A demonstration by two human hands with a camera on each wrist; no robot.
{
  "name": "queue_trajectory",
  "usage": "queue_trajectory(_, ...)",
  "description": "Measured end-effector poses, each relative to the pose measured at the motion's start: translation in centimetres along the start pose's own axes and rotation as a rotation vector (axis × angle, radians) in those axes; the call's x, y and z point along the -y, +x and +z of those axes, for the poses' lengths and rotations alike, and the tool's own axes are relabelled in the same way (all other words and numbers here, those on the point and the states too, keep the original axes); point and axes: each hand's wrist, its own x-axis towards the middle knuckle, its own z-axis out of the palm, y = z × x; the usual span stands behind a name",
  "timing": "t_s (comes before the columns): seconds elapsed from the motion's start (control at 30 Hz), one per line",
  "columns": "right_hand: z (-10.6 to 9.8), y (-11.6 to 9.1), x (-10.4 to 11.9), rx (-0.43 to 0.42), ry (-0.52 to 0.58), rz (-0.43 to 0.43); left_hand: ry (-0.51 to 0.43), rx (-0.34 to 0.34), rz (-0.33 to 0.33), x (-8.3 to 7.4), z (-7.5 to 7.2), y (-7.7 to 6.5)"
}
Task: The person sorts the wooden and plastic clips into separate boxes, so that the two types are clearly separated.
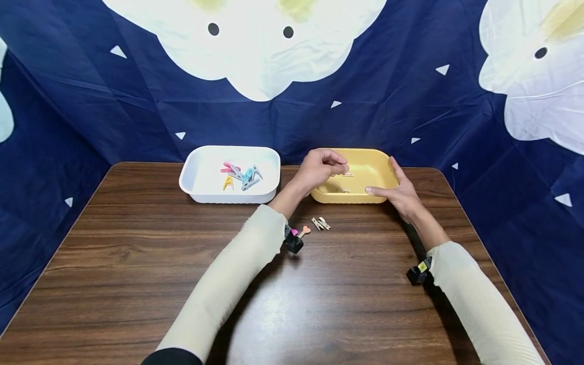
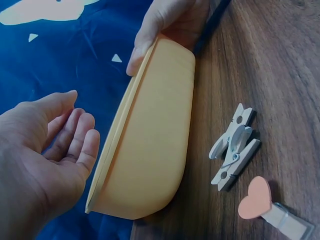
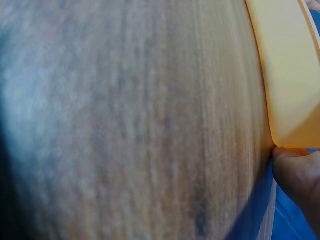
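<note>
Over the left part of a yellow plastic tray (image 1: pixel 374 177) is my left hand (image 1: pixel 320 167), its fingers loosely bent. In the left wrist view nothing shows between its thumb and fingers. My right hand (image 1: pixel 401 195) holds the tray at its right end, with the thumb on the front rim and the fingers along the outer side. Small wooden clothespins (image 1: pixel 348 174) lie inside that tray, partly hidden by the left hand. In front of it on the table are plain wooden clothespins (image 2: pixel 232 150) and one with an orange heart (image 2: pixel 256 198).
To the left stands a white tray (image 1: pixel 193 175) with several plastic clothespins (image 1: pixel 248 177) in pink, yellow, blue and grey. A pink-topped piece (image 1: pixel 294 232) shows beside the left wrist camera. Behind the wooden table (image 1: pixel 137 243) hangs a dark blue curtain (image 1: pixel 137 111).
</note>
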Motion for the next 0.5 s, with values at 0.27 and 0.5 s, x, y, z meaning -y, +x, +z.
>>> queue_trajectory(0.27,-0.08,-0.19,0.18,-0.003,-0.001,0.001,0.007,0.03,0.016,0.0,0.01,-0.48)
queue_trajectory(0.5,-0.11,-0.18,0.21,-0.001,0.013,-0.001,0.009,0.047,0.025,0.01,-0.02,-0.86)
